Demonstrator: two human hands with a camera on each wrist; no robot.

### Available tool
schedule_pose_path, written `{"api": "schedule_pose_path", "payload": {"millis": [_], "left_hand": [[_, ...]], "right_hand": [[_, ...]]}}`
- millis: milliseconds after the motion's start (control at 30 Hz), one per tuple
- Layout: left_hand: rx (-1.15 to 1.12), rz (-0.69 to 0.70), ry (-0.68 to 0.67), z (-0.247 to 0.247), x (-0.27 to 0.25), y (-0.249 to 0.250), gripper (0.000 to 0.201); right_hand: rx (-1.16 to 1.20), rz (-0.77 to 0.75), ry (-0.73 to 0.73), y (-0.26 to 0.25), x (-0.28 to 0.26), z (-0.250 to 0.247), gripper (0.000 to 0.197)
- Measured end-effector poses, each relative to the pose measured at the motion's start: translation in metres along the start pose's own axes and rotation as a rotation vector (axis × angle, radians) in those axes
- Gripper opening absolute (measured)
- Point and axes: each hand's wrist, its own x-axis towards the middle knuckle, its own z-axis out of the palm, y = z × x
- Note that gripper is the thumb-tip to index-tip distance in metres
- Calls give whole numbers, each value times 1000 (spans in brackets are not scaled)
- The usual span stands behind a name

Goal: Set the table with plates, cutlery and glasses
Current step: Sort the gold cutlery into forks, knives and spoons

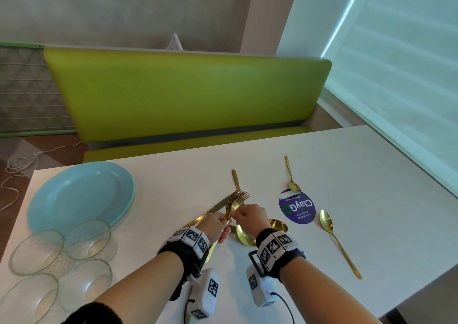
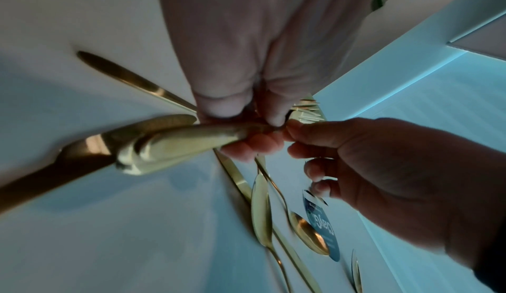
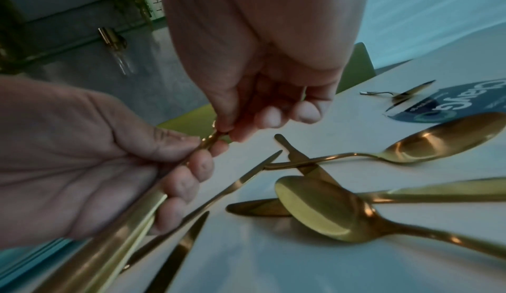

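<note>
My left hand [image 1: 223, 222] grips the handles of a small bundle of gold forks [image 1: 237, 199], tines pointing up and away, above the white table [image 1: 359, 175]. My right hand [image 1: 240, 213] pinches the necks of the same forks just above the left hand's fingers. In the left wrist view the fork handles [image 2: 178, 144] stick out below my left hand [image 2: 240, 111], and the right hand [image 2: 295, 139] meets it from the right. The right wrist view has my right hand [image 3: 223, 132] pinching the fork necks [image 3: 209, 140]. A light blue plate [image 1: 79, 194] lies at the left.
Several glass bowls [image 1: 88, 239] stand at the front left. Loose gold cutlery lies under and around the hands: two spoons [image 1: 337, 242] [image 1: 292, 177] on the right, two more spoons [image 3: 315, 206], and knives [image 1: 236, 180]. A round purple sticker [image 1: 297, 209] is on the table. A green bench [image 1: 186, 93] is behind.
</note>
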Motion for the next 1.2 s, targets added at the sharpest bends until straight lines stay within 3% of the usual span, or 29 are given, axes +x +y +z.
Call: {"api": "schedule_pose_path", "payload": {"millis": [167, 300, 400, 700, 1000, 1200], "left_hand": [[-33, 5, -20, -3, 0, 1, 20], [-45, 14, 2, -8, -4, -1, 26], [-58, 5, 48, -14, -3, -2, 24], [-77, -19, 213, -36, 2, 1, 18], [-79, -34, 240, -40, 3, 7, 24], [-105, -60, 236, -44, 6, 10, 19]], "right_hand": [[94, 79, 7, -2, 0, 5, 18], [33, 50, -30, -2, 0, 7, 21], [-17, 32, -16, 5, 1, -3, 27], [-143, 223, 116, 58, 21, -38, 20], [-416, 99, 33, 46, 35, -11, 25], [-629, 98, 62, 49, 42, -3, 27]]}}
